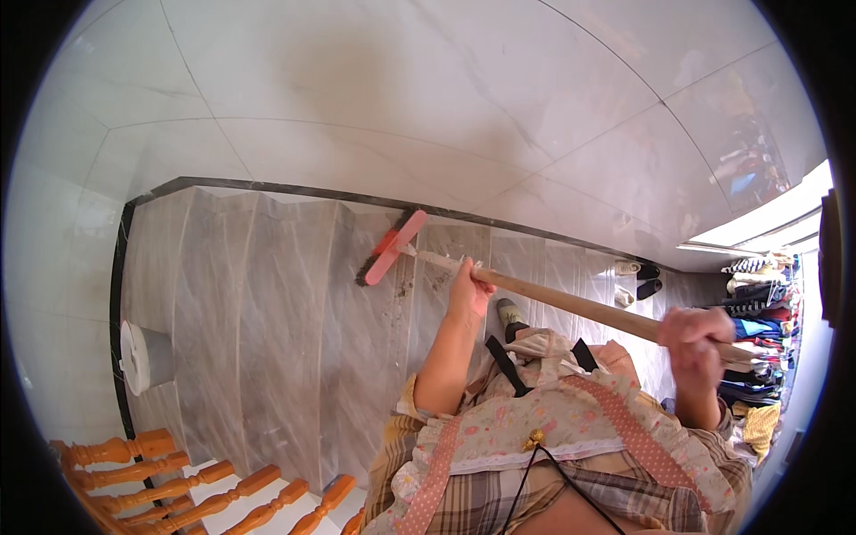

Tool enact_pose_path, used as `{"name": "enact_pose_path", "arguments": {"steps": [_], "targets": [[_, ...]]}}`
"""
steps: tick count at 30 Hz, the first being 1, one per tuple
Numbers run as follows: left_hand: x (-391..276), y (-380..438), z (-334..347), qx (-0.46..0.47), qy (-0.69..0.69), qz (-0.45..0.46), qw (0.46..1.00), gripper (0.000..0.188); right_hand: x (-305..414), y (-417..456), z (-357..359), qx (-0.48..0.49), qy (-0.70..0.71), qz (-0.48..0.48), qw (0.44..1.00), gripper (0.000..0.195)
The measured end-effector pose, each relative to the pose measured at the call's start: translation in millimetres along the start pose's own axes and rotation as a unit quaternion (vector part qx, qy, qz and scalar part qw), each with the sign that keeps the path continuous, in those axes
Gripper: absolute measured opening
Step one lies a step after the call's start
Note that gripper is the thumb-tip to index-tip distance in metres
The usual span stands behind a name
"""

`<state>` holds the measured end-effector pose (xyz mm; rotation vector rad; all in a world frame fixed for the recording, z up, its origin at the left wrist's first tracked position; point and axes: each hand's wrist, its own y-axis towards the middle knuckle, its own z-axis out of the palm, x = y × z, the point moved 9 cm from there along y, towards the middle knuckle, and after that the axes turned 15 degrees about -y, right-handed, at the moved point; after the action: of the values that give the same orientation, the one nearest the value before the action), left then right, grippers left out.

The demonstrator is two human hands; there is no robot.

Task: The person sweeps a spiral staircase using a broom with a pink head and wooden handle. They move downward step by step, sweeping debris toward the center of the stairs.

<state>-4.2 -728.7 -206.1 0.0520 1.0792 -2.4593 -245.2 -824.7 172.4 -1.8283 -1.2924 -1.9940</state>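
A long wooden broom handle (575, 304) slants across the view, and both hands grip it. My left hand (470, 291) closes around its lower part, just beside a stretch wrapped in pale material. Farther up, near the handle's end, my right hand (695, 341) is wrapped around it, slightly blurred. The pink and red broom head (394, 247) with dark bristles rests on a grey marble-look stair, near the wall. Dark crumbs of dirt (404, 286) lie on the step beside the bristles.
Marble-look stairs (281, 321) run along a tiled wall (374, 87) with black skirting. A white-lidded bucket (144, 358) stands on a step at left. Orange wooden balusters (247, 491) line the lower left. Shoes (647, 281) and hanging clothes (762, 328) are at right.
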Motion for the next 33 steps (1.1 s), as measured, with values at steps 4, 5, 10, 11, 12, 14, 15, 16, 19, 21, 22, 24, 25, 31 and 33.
{"name": "enact_pose_path", "arguments": {"steps": [4,5,10,11,12,14,15,16,19,21,22,24,25,31,33], "targets": [[27,0,-24,-0.011,0.028,-0.051,0.998,0.029,-15,-8,-13,-0.035,0.020,0.058,0.998,0.012],[40,-3,-29,-0.014,0.028,-0.074,0.997,0.029,-15,-9,-25,-0.049,0.032,0.075,0.995,0.012],[76,-48,-8,0.002,0.018,-0.093,0.995,0.026,13,-4,-74,-0.101,0.031,0.034,0.994,0.011],[74,-57,-5,0.003,0.004,-0.084,0.996,0.026,19,0,-78,-0.105,0.038,0.018,0.994,0.010],[71,-66,-4,0.002,-0.008,-0.075,0.997,0.026,22,1,-81,-0.110,0.046,0.004,0.993,0.009],[59,-77,-11,0.006,-0.041,-0.063,0.997,0.024,24,3,-69,-0.090,0.068,-0.011,0.994,0.008],[45,-81,-17,0.015,-0.056,-0.044,0.997,0.023,25,4,-60,-0.081,0.079,-0.018,0.993,0.007],[31,-82,-25,0.023,-0.070,-0.024,0.997,0.023,20,3,-46,-0.051,0.067,-0.019,0.996,0.007],[-16,-70,-92,-0.020,-0.115,0.036,0.993,0.022,-2,-7,15,0.042,0.070,-0.002,0.997,0.018],[-28,-69,-123,-0.078,-0.135,0.063,0.986,0.023,-12,-19,59,0.162,0.093,0.022,0.982,0.015],[-32,-72,-134,-0.113,-0.138,0.079,0.981,0.024,-16,-24,63,0.165,0.099,0.014,0.981,0.014],[-30,-74,-143,-0.125,-0.123,0.070,0.982,0.025,-20,-25,63,0.164,0.095,0.029,0.981,0.012],[-21,-73,-140,-0.102,-0.105,0.045,0.988,0.026,-20,-22,57,0.161,0.085,0.053,0.982,0.011],[55,-77,-84,0.058,-0.031,-0.066,0.996,0.031,9,-12,-8,0.059,0.083,0.046,0.994,0.011],[74,-78,-71,0.053,-0.034,-0.088,0.994,0.032,21,-11,-22,0.050,0.072,0.024,0.996,0.009]]}}
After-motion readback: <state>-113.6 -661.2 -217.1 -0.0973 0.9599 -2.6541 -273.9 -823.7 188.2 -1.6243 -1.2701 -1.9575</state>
